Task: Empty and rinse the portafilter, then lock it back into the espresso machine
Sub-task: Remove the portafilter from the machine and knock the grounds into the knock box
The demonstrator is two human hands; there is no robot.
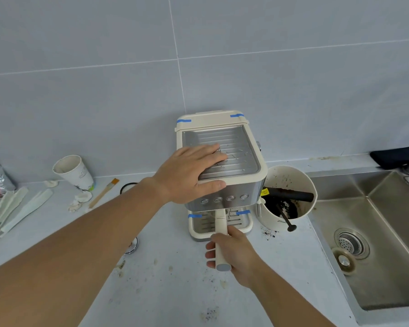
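Here the right hand (236,253) wraps tight round the cream, stiff portafilter handle (221,241), left hand (189,173) flat & open, bracing the cream-and-steel espresso machine (243,147).

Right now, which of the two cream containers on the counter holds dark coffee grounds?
The wide cream bin right of the espresso machine; the paper cup looks empty.

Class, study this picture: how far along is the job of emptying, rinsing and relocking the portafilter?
Done: cannot tell; the basket is hidden under the espresso machine. In hand: the right hand grips the portafilter handle, which points straight out from the front, while the left hand steadies the machine's top. Left: either removal and everything after, or only letting go.
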